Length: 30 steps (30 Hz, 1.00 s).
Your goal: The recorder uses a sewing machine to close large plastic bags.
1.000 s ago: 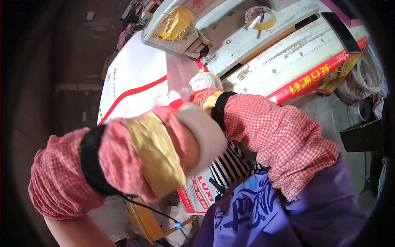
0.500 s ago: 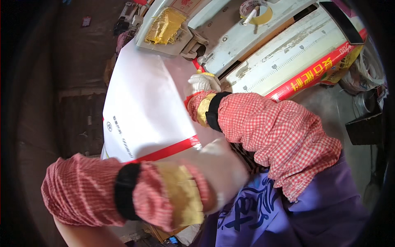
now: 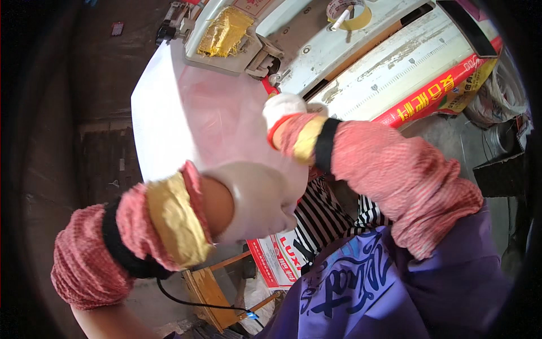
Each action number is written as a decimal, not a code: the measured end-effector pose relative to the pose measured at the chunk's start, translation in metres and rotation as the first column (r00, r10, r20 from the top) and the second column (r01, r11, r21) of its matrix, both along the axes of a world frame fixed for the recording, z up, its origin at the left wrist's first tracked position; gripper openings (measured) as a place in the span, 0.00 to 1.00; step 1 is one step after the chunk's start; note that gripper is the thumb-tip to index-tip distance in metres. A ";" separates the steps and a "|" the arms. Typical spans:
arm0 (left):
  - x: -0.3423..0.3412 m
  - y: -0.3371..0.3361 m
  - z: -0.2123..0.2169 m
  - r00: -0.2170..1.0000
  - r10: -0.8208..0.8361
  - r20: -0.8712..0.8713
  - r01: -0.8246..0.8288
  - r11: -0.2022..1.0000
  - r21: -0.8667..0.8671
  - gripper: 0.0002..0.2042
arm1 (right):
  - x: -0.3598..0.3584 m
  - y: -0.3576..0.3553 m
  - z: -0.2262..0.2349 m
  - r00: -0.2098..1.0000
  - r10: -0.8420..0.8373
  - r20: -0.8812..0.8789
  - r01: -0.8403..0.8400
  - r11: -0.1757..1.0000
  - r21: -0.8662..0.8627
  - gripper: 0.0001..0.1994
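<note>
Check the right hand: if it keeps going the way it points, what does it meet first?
The right hand points up toward the machine, with its fingers on the white sheet. Going straight on, it would likely meet the machine's grey metal head first; depth is unclear.

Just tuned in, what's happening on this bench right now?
A person in white gloves and red checked sleeve covers holds a large white plastic bag at a sealing-type machine. The left hand grips the bag's near edge; the right hand holds it close by the machine's head. A tape roll sits on the worn white table.
</note>
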<state>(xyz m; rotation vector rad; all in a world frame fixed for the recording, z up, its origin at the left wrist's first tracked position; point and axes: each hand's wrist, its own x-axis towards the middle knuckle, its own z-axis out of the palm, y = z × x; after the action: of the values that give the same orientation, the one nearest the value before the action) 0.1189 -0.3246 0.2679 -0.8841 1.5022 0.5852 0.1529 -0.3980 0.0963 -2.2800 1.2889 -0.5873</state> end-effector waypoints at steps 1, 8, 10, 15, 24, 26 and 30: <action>-0.006 0.004 -0.005 0.985 0.170 0.028 -0.166 0.980 -0.108 0.09 | -0.021 -0.009 0.001 0.997 0.056 -0.054 -0.055 0.998 0.019 0.09; 0.003 0.037 -0.026 0.928 -0.227 -0.295 0.089 0.904 -0.417 0.15 | -0.067 -0.011 0.005 0.977 0.203 0.068 -0.206 0.978 0.035 0.14; 0.004 0.039 -0.023 0.893 -0.347 -0.288 0.235 0.903 -0.359 0.15 | -0.057 0.003 0.026 0.998 0.054 -0.026 -0.048 0.977 0.206 0.17; 0.009 0.051 -0.027 0.837 -0.381 -0.393 0.199 0.880 -0.431 0.09 | -0.032 0.030 0.011 0.770 0.519 -0.371 -0.590 0.801 -0.101 0.09; 0.034 0.060 -0.032 0.831 -0.279 -0.481 0.076 0.914 -0.399 0.04 | -0.064 0.015 0.054 0.715 0.412 0.564 -0.399 0.904 -0.153 0.14; 0.027 0.055 -0.034 0.815 -0.324 -0.479 0.141 0.915 -0.379 0.04 | -0.080 -0.001 0.028 0.679 -0.290 0.674 0.017 0.925 0.380 0.16; 0.026 0.053 -0.040 0.799 -0.341 -0.495 0.175 0.920 -0.351 0.04 | -0.054 0.025 0.019 0.995 0.030 0.096 -0.063 0.930 0.363 0.22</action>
<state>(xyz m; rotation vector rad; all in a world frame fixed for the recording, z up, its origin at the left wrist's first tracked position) 0.1447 -0.2719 0.2278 -0.7336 2.2440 0.4345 0.0990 -0.3727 0.1150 -1.9492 1.1854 -0.3878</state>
